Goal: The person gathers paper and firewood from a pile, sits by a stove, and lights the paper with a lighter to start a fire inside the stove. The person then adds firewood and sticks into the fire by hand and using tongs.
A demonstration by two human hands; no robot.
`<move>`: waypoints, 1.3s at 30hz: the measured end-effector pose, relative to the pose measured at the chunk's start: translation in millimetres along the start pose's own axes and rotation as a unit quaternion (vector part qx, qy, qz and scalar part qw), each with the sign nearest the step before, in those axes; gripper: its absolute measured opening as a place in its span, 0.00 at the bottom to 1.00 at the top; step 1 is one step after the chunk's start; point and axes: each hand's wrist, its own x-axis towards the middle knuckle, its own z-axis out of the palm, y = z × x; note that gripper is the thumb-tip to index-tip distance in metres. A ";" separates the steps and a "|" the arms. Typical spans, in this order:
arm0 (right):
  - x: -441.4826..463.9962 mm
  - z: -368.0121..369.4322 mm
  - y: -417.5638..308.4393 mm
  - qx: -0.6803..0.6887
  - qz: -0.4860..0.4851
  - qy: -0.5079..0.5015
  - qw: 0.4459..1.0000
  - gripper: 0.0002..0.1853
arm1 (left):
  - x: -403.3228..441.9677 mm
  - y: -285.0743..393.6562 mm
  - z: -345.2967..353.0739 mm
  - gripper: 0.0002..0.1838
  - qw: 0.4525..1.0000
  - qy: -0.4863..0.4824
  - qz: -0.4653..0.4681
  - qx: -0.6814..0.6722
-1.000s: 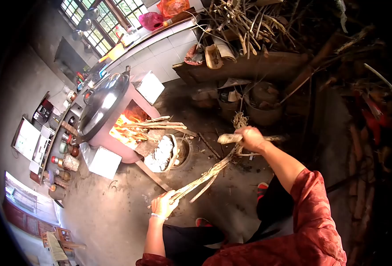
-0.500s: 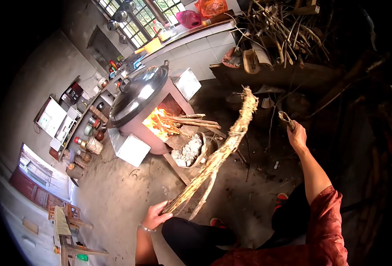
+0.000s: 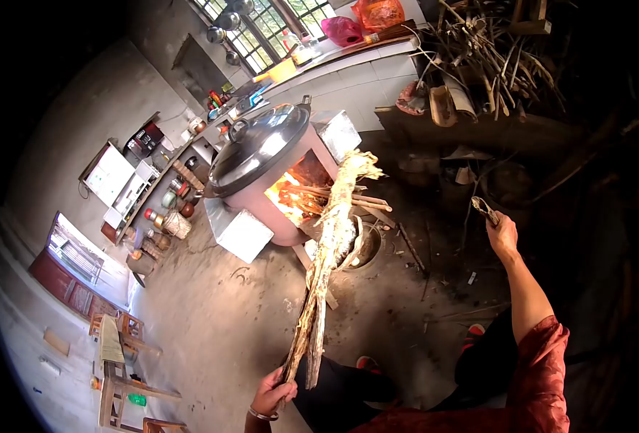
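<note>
My left hand (image 3: 272, 393) is closed round the lower end of a long forked branch (image 3: 328, 249), pale with shaggy, peeling bark. The branch tilts up and away, its ragged top in front of the stove's (image 3: 280, 220) open fire mouth. Off to the right, my right hand (image 3: 502, 234) is closed on a short brown piece with a loop-like end (image 3: 484, 209); its exact kind is unclear in the shadow. Burning sticks (image 3: 366, 200) jut out of the fire (image 3: 298, 195). A big dark lidded pot (image 3: 262, 151) sits on top of the stove.
A round basin (image 3: 366, 249) stands on the floor under the fire mouth, partly behind the branch. A heap of sticks (image 3: 489, 58) lies at the upper right. White metal sheets (image 3: 244, 236) flank the stove. A wooden stool and table (image 3: 114, 375) stand at the lower left.
The branch has swung left and more upright in my left hand, its top now before the stove. My right hand still grips the looped piece. The whole view has shifted slightly.
</note>
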 end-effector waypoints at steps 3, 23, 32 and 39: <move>0.0 1.4 1.2 0.000 0.003 -0.002 1.000 0.07 | 0.7 -19.8 6.4 0.17 0.999 0.021 0.019 -0.039; 0.9 -6.0 3.1 0.026 -0.018 -0.017 0.999 0.07 | 161.0 -39.3 32.6 0.06 0.968 0.171 0.078 -0.167; 3.7 -5.8 6.3 0.032 -0.033 -0.007 0.999 0.08 | 207.8 -8.1 41.9 0.07 0.967 0.175 0.056 -0.175; 4.8 -5.2 6.4 0.035 -0.048 -0.011 0.998 0.08 | 234.2 -7.4 77.2 0.09 0.951 0.208 0.052 -0.224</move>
